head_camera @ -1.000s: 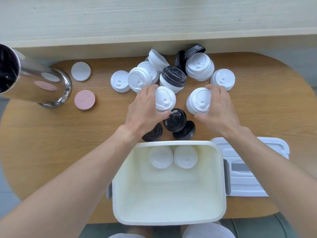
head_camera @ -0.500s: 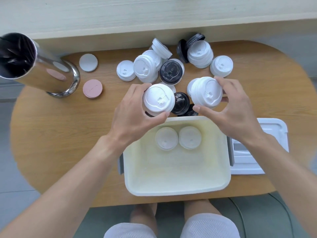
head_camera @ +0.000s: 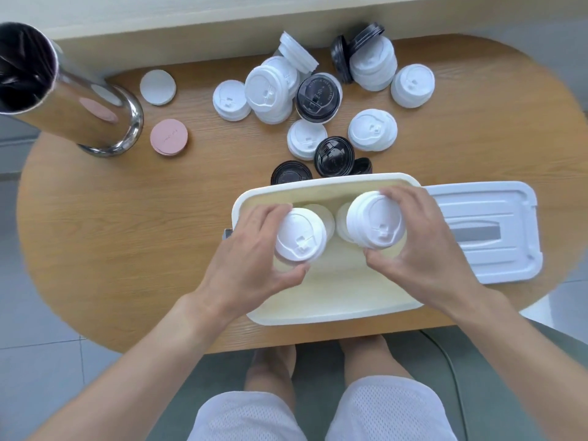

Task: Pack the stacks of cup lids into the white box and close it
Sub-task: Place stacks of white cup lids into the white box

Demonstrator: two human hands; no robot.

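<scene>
left hand (head_camera: 251,259) grips white lid stack (head_camera: 300,234) | right hand (head_camera: 423,249) grips white lid stack (head_camera: 375,220) | both now inside white box (head_camera: 318,308) rim, lifted from tabletop (head_camera: 127,233) | front half of box open

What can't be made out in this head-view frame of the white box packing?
- White lid stacks already in the white plastic box: mostly hidden by the held stacks.
- Lid count in the left hand stack and right hand stack: seen from above only.
- Steel cylinder: cut by the left edge.
- Black lid print: too small.
</scene>
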